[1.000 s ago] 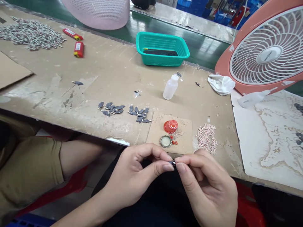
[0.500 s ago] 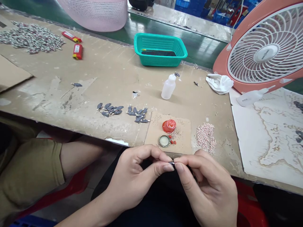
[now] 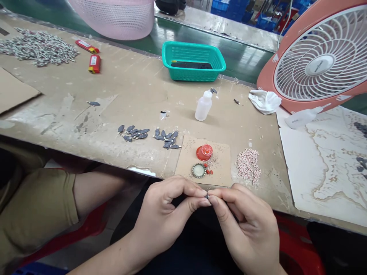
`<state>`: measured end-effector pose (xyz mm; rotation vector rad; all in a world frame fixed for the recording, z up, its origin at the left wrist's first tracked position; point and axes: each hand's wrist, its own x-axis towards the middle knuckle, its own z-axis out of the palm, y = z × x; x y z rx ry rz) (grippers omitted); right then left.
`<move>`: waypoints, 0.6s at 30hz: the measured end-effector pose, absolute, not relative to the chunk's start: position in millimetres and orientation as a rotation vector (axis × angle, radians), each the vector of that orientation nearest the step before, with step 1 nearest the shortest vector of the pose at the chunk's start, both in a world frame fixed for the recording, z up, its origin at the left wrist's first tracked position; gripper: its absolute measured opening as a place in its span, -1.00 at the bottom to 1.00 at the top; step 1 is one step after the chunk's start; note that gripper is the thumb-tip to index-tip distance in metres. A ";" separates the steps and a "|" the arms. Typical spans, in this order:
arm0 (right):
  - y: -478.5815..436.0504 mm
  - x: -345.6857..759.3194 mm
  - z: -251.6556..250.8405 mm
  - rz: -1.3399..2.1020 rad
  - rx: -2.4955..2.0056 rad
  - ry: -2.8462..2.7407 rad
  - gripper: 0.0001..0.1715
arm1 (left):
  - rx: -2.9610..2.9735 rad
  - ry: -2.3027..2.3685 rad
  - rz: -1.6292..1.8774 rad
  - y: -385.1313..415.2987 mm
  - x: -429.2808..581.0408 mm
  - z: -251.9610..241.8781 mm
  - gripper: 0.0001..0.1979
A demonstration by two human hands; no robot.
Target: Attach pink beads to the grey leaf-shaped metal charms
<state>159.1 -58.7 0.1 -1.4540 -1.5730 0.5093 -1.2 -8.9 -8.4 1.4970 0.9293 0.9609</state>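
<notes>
One dark-grey piece (image 3: 207, 196) sits pinched between your left hand (image 3: 168, 214) and right hand (image 3: 245, 221), nearer you than one crown cap (image 3: 198, 170); the fan (image 3: 319, 65) lettering is unreadable.

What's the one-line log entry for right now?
left hand: pinches dark piece | right hand: at same piece | bottle cap: on cardboard

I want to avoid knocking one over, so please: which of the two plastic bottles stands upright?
The bottle beyond the red cup: it stands on its base, while the other bottle lies tipped beside the fan.
</notes>
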 end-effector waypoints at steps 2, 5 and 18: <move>-59.0 161.1 -1.7 0.548 -1.464 -1.547 -0.88 | 1.428 0.921 0.932 -7.1 -1.3 -8.7 -0.86; -59.6 162.3 -3.5 0.550 -1.465 -1.495 -0.88 | 1.344 0.916 0.890 -4.1 -1.3 -9.0 -0.86; -61.3 160.5 -6.0 0.456 -1.405 -1.601 -0.86 | 1.631 0.859 0.993 -4.0 -5.2 -14.9 -0.84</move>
